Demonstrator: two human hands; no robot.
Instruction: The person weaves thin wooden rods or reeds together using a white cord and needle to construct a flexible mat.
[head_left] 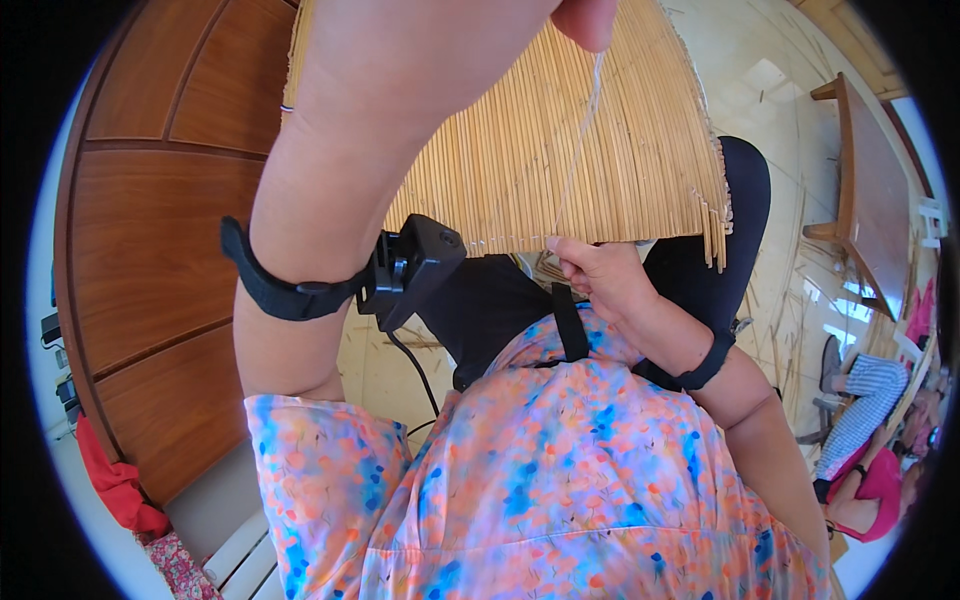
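Note:
Across my lap lies a mat of thin straw-coloured sticks (560, 140), laid side by side and bound by thread along the near edge. My left hand (588, 22) is raised at the top of the view, mostly cut off, with its fingertips closed on a white thread (582, 130). That thread runs taut down over the mat to its near edge. There my right hand (608, 275) pinches the edge between thumb and fingers, where the thread meets it. A few stick ends hang lower at the mat's right corner.
Left of me stands a brown wooden panelled cabinet (170, 260). A wooden bench (860, 190) stands at the right on the tiled floor (770, 290), among scattered loose sticks. Another person (860, 440) is at the far right. A black cable (418, 375) hangs from my left arm's strapped camera (415, 262).

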